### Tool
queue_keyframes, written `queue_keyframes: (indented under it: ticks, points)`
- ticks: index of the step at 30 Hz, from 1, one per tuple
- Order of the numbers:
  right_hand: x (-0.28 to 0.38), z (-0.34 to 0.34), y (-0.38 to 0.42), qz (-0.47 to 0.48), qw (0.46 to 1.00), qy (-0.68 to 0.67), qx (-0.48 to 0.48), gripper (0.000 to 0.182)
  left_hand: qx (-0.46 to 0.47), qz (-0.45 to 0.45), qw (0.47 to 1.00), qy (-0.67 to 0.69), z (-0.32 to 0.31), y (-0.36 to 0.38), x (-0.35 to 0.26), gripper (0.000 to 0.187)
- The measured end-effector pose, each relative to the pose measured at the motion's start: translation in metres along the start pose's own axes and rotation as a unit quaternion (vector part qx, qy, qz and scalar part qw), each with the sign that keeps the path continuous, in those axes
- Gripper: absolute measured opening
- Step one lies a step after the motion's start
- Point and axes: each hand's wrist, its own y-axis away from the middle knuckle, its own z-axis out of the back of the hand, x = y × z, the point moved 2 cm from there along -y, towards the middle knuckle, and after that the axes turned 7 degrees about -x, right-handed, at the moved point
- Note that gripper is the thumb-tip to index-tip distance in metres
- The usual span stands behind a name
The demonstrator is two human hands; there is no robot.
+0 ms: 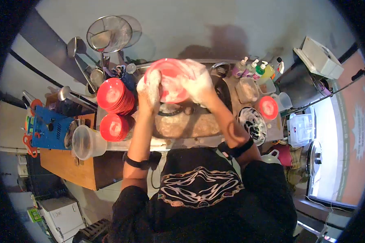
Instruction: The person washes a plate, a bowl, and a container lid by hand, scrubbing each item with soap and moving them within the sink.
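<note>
A red bowl (169, 86) with white foam inside is held up over the sink (186, 125), its open side facing me. My left hand (149, 88), coated in suds, is closed on the bowl's left edge. On the right side of the bowl lies my right hand (199, 84), covered in thick foam and blurred by motion. Its fingers reach to the bowl's inside, and foam hides whether they hold anything. To the left stand a tall stack of red bowls (113, 95) and a second, lower red stack (113, 127).
Several pump bottles (247, 69) line the back right. Nearby are clear plastic containers (247, 90), a red bowl (267, 107) and a dark foamy dish (252, 126). Strainers (109, 34) and ladles (65, 93) stand at left, with a translucent tub (87, 141) at the counter's front.
</note>
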Motion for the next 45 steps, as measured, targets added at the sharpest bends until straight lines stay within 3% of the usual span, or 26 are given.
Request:
queue_keyframes:
  ticks: [2, 4, 9, 13, 16, 17, 18, 19, 22, 23, 24, 26, 27, 28, 30, 32, 34, 35, 36, 38, 39, 40, 41, 43, 44, 45]
  points:
    - [0.012, -0.022, 0.005, -0.004, 0.993, -0.084, -0.077, 0.045, -0.004, -0.035, 0.981, 0.192, -0.019, -0.001, 0.013, 0.035]
    - [0.015, -0.038, 0.019, 0.011, 0.961, -0.125, -0.245, 0.045, -0.012, 0.022, 0.974, 0.226, -0.027, 0.005, 0.028, 0.037]
    - [0.025, 0.006, 0.013, -0.147, 0.988, -0.047, 0.011, 0.046, 0.003, 0.085, 0.995, 0.058, -0.005, 0.007, 0.032, 0.032]
    - [0.001, 0.022, 0.026, -0.282, 0.95, 0.055, 0.125, 0.05, 0.121, 0.021, 0.968, -0.219, 0.009, -0.001, 0.007, 0.035]
    - [-0.011, 0.011, 0.021, -0.148, 0.987, -0.061, 0.001, 0.047, 0.024, -0.063, 0.997, -0.024, -0.002, -0.005, 0.034, 0.039]
    - [-0.002, 0.005, 0.018, -0.079, 0.992, -0.055, -0.081, 0.05, -0.018, 0.051, 0.999, -0.001, -0.012, 0.009, 0.036, 0.045]
    - [0.005, 0.0, 0.019, -0.012, 0.985, -0.048, -0.164, 0.053, -0.053, 0.046, 0.994, 0.082, -0.029, 0.023, 0.036, 0.047]
    - [0.001, -0.006, 0.028, 0.051, 0.97, 0.102, -0.214, 0.056, -0.049, 0.062, 0.992, 0.099, -0.026, 0.022, 0.062, 0.048]
    - [-0.012, -0.034, 0.045, -0.128, 0.926, -0.113, -0.337, 0.048, -0.052, 0.111, 0.972, 0.199, -0.037, 0.034, 0.081, 0.051]
    - [-0.014, -0.02, 0.041, -0.098, 0.965, -0.094, -0.223, 0.043, -0.024, 0.161, 0.974, 0.16, -0.033, 0.034, 0.083, 0.045]
    - [-0.017, -0.006, 0.04, -0.1, 0.965, -0.092, -0.226, 0.043, 0.002, 0.213, 0.97, 0.12, -0.027, 0.035, 0.085, 0.04]
    - [-0.01, 0.01, 0.035, -0.178, 0.97, -0.162, -0.02, 0.039, -0.001, 0.117, 0.992, -0.049, -0.007, 0.025, 0.087, 0.037]
    - [-0.028, 0.013, 0.04, -0.123, 0.99, -0.035, -0.063, 0.04, 0.002, 0.039, 0.989, -0.145, 0.003, 0.022, 0.081, 0.035]
    - [0.004, 0.021, 0.04, -0.234, 0.972, -0.032, -0.003, 0.044, -0.016, 0.06, 0.971, -0.232, 0.026, 0.003, 0.101, 0.038]
    - [0.039, 0.027, 0.043, -0.271, 0.957, -0.098, -0.009, 0.038, 0.007, 0.07, 0.986, -0.154, 0.005, 0.022, 0.069, 0.04]
    - [-0.003, 0.025, 0.043, -0.035, 0.992, -0.052, -0.113, 0.033, 0.065, 0.064, 0.986, -0.137, -0.009, 0.035, 0.071, 0.035]
    - [-0.021, 0.015, 0.037, -0.23, 0.868, -0.405, -0.17, 0.033, 0.095, 0.229, 0.959, -0.141, -0.012, 0.043, 0.082, 0.031]
    - [-0.027, 0.016, 0.032, -0.271, 0.814, -0.502, -0.107, 0.033, 0.131, 0.249, 0.955, -0.091, -0.018, 0.048, 0.088, 0.029]
    - [-0.032, 0.02, 0.037, -0.273, 0.811, -0.505, -0.108, 0.033, 0.161, 0.269, 0.949, -0.041, -0.019, 0.053, 0.097, 0.027]
    - [-0.051, 0.018, 0.063, -0.329, 0.706, -0.626, -0.027, 0.03, 0.224, 0.313, 0.923, -0.021, -0.008, 0.052, 0.125, 0.038]
    - [-0.11, 0.021, 0.08, -0.302, 0.745, -0.594, 0.043, 0.028, 0.216, 0.306, 0.924, -0.077, -0.02, 0.068, 0.106, 0.044]
    - [-0.126, 0.035, 0.095, -0.393, 0.747, -0.535, -0.035, 0.028, 0.207, 0.284, 0.932, -0.093, -0.037, 0.084, 0.083, 0.044]
    - [-0.105, 0.048, 0.095, -0.395, 0.777, -0.488, -0.042, 0.028, 0.228, 0.3, 0.915, -0.145, -0.033, 0.077, 0.1, 0.044]
    - [-0.061, 0.069, 0.083, -0.321, 0.86, -0.386, -0.094, 0.027, 0.237, 0.121, 0.936, -0.23, -0.015, 0.073, 0.127, 0.043]
    - [-0.045, 0.076, 0.076, -0.274, 0.896, -0.324, -0.128, 0.027, 0.201, 0.203, 0.942, -0.176, -0.011, 0.073, 0.14, 0.041]
    - [-0.036, 0.076, 0.071, -0.227, 0.93, -0.243, -0.154, 0.026, 0.183, 0.135, 0.953, -0.201, -0.006, 0.072, 0.137, 0.041]
